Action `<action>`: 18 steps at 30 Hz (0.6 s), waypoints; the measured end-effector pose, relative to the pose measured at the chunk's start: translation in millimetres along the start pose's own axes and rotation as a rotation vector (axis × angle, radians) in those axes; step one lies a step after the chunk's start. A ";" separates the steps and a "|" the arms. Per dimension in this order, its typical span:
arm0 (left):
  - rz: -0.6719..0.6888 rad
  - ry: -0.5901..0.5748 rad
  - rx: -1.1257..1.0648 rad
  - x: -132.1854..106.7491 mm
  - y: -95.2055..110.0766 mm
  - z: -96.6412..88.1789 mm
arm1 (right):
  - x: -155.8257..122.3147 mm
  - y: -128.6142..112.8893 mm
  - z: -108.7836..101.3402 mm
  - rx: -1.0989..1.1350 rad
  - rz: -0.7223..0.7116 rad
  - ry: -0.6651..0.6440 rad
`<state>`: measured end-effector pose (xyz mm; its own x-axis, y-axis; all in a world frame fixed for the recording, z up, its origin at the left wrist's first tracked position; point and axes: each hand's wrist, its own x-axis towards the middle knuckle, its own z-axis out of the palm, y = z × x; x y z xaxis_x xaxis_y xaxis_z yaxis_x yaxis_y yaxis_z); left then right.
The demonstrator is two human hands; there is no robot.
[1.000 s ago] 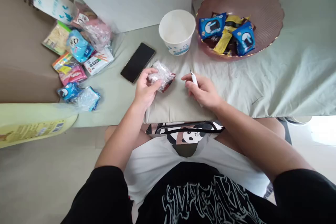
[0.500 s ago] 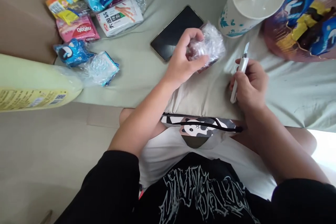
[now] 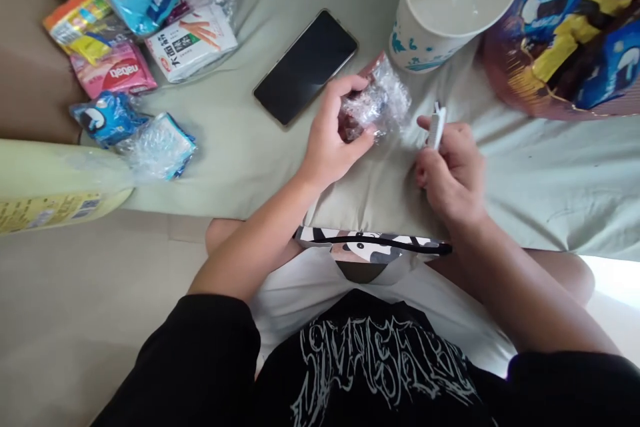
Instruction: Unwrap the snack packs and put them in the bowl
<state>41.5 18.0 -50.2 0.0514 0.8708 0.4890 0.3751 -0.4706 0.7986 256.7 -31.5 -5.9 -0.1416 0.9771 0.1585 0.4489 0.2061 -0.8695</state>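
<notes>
My left hand (image 3: 333, 130) grips a small dark-red package in crinkled clear plastic wrap (image 3: 383, 101), fingers on its far side and thumb on the near side. A short way to the right, my right hand (image 3: 453, 173) is closed round a white utility knife (image 3: 437, 128). The knife points away from me, and only a short dark tip shows at its front end. Knife and package are apart. Just behind the package stands a white paper bucket (image 3: 425, 47) with blue-green print. A black phone (image 3: 306, 67) lies to the left of the package.
Several snack packs lie at the left, among them a pink wafer pack (image 3: 115, 70), a white box (image 3: 193, 43) and a blue packet (image 3: 107, 117). A pink bowl (image 3: 505, 90) of wrapped snacks stands right. A yellow-green bag (image 3: 60, 173) hangs over the left edge.
The view has shifted, so most things sit further left. My left hand has turned the package slightly. The knife's long blade showed before; now only a short tip does, and the knife is tilted differently.
</notes>
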 end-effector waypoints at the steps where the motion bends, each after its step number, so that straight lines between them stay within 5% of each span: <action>1: -0.009 -0.013 -0.020 -0.3 -0.8 -0.4 | -0.5 -1.4 -2.2 -0.028 -0.005 -0.007; 8: -0.101 -0.100 -0.098 0.8 8.0 -5.7 | -5.4 -12.6 -0.2 0.026 0.090 -0.035; 13: -0.290 -0.087 -0.153 2.8 21.2 -6.9 | -6.4 -16.1 2.1 -0.077 0.031 0.059; 18: -0.321 -0.060 -0.195 4.3 19.9 -6.1 | -2.6 -16.2 1.4 -0.111 -0.004 0.053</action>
<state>43.5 11.5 -30.1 0.0168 0.9823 0.1865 0.1977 -0.1862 0.9624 248.5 -37.4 7.1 -0.0983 0.9771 0.1885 0.5438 0.2114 -0.8122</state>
